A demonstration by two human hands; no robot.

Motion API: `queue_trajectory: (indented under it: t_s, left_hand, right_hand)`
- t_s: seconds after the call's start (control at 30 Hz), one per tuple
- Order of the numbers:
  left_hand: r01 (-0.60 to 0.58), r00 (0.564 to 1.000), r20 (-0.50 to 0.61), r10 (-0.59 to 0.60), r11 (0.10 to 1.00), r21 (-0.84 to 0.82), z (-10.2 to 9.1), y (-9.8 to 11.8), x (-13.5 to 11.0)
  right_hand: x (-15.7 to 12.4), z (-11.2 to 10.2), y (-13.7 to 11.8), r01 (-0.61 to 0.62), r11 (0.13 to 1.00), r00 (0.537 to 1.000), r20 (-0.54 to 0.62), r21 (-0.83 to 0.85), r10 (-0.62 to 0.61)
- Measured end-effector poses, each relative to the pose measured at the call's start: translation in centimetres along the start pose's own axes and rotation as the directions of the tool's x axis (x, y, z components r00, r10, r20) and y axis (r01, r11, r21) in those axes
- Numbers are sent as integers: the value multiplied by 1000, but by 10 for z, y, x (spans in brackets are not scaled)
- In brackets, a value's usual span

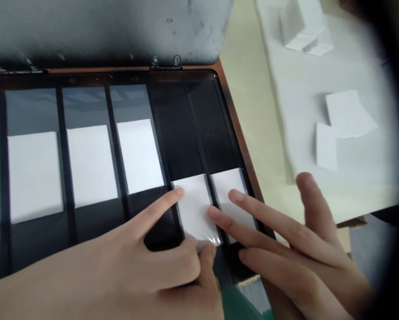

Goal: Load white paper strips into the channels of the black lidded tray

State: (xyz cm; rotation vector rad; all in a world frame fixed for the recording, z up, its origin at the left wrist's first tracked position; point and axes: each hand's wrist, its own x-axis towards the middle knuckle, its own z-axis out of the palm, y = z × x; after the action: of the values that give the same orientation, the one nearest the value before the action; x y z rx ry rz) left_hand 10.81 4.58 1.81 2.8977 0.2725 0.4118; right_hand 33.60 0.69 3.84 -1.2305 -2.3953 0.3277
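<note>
A dark slotted tray [186, 115] with a brown rim fills the left of the view. White cards lie in its channels. My left hand [142, 262] rests on the tray; its forefinger touches the top left corner of a white card [194, 209] in the second channel from the right, and its thumb pinches that card's lower edge. My right hand [286, 249] lies with fingers stretched out; two fingertips press on the same card and on the neighbouring card [227, 184] in the rightmost channel.
Other white cards [139, 155] sit higher in the channels to the left. A raised grey metal lid [102, 26] is hinged behind the tray. Right of the tray, a white sheet [319, 89] on a pale table carries loose white cards [348, 113].
</note>
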Motion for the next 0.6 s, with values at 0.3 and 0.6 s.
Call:
queue_trajectory:
  t_s: [0.3, 0.6]
  left_hand:
    - [-80, 997, 3, 80, 996, 29, -14, -12, 3]
    - [-114, 993, 17, 113, 993, 33, -14, -14, 3]
  right_hand:
    - [-24, -3, -11, -72, 997, 995, -72, 7, 73]
    - [-3, -1, -16, -18, 997, 1000, -25, -76, 16]
